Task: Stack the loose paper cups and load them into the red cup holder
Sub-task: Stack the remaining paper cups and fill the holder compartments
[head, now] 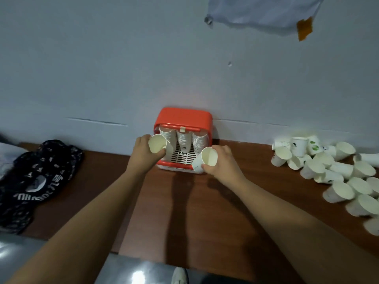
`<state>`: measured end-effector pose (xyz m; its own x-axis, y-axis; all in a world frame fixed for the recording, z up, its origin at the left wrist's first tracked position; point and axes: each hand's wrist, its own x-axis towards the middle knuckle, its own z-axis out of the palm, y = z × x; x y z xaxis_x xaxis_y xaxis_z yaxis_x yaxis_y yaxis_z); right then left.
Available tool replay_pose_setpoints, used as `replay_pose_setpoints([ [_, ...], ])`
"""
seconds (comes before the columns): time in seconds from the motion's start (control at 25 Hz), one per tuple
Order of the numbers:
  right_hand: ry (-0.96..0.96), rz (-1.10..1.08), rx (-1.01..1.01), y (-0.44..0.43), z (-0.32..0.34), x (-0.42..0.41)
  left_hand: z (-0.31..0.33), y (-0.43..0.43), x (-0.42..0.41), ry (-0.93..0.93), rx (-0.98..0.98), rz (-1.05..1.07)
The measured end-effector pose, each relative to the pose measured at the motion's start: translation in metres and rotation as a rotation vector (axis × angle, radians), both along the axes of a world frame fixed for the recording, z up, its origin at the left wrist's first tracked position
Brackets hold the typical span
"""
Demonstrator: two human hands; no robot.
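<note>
Partly loaded: three stacks point(184, 140) in boxy red plastic cup holder point(183, 117); gripping a white paper cup point(158, 143) in left hand point(143, 149), another in right hand point(222, 162); big loose heap point(332, 171) to go.

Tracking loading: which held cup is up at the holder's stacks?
The left hand's cup, raised before the left stack; the right hand's cup is lower, by the holder's front corner.

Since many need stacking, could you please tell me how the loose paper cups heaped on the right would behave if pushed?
Most loose paper cups lie on their sides and taper, so they would probably roll in curves. They look thin and light, likely scattering. A hard grip might crush one.
</note>
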<state>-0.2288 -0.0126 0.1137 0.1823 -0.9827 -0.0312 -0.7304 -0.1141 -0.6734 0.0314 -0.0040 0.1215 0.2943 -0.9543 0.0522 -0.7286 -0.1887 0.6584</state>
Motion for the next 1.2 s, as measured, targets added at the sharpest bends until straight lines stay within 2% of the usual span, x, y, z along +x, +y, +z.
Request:
replay_pose_setpoints([
  [0.32, -0.014, -0.064, 0.052, -0.041, -0.027, 0.057, -0.042, -0.079, 0.054, 0.038, 0.058, -0.068],
  [0.6, -0.047, -0.097, 0.021, -0.079, -0.031, 0.087, -0.092, -0.106, 0.064, -0.119, 0.241, -0.235],
  [0.68, -0.043, -0.091, 0.009, -0.088, -0.032, 0.101, -0.101, -0.108, 0.065, -0.113, 0.290, -0.275],
  [0.92, -0.094, -0.039, -0.013, -0.109, -0.037, 0.149, -0.109, -0.115, 0.088, 0.105, 0.245, -0.353],
  [1.2, 0.073, 0.123, -0.055, -0.117, -0.073, 0.187, -0.112, -0.108, 0.106, 0.468, 0.185, -0.179],
])
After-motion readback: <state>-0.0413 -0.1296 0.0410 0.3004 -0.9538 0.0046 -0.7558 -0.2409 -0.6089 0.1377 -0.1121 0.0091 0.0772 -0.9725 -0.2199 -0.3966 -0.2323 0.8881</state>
